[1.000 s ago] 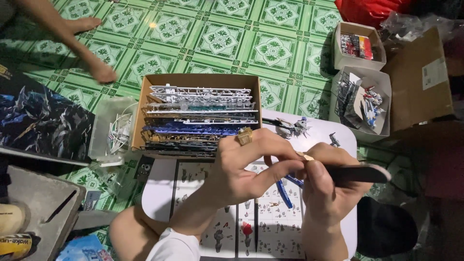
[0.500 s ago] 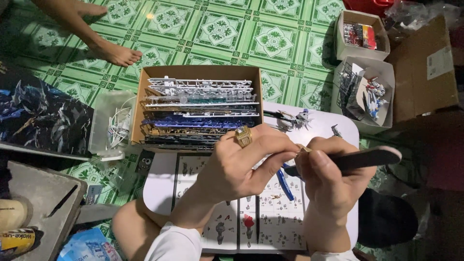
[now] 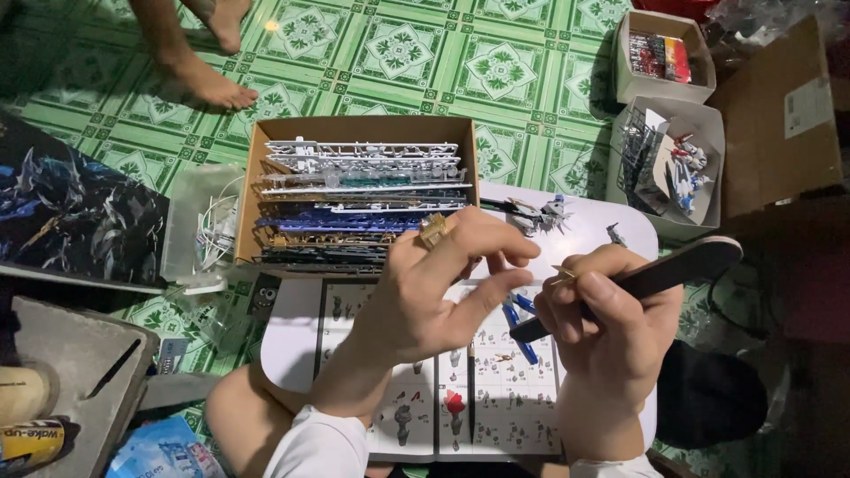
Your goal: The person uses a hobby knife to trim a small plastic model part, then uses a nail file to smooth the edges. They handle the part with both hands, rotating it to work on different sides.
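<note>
Black and flat, the sanding stick (image 3: 660,273) lies in the right hand (image 3: 611,341), whose grip is clamped on its lower part. A tiny gold part (image 3: 564,273) sits at the fingertips of this hand. The left hand (image 3: 438,288) is just left of the stick, its grip loosely curled, and I cannot tell if it holds something. Both hands are above the white table (image 3: 292,341) and the open manual (image 3: 496,398). Behind the stick stands a cardboard box (image 3: 252,177) full of plastic part frames (image 3: 359,190).
</note>
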